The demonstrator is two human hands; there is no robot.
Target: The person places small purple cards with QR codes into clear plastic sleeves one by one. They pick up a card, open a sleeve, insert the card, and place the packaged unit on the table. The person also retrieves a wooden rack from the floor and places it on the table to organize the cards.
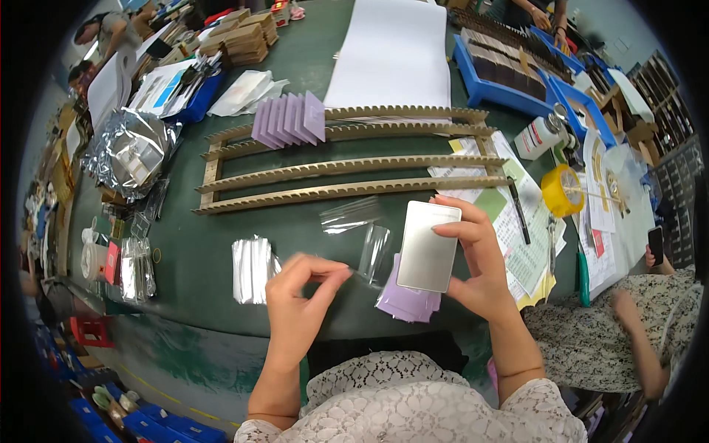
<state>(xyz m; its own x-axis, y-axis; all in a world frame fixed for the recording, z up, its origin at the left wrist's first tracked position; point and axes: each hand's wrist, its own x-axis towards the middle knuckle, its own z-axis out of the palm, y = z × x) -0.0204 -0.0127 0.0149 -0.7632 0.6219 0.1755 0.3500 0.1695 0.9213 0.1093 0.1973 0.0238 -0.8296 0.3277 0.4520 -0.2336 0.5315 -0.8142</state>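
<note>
The silver plate (428,247) was flat, rectangular, glossy and round-cornered, gripped by its edges in the right hand (486,272); the left hand (304,289) was pinched closed, any contents indistinct.

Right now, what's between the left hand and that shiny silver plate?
The head view shows a clear plastic sleeve and part of the purple stack between the left hand and silver plate.

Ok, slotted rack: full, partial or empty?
Partial: the slotted rack has purple plates standing in its rear rails, left of centre; its front rails hold none.
</note>
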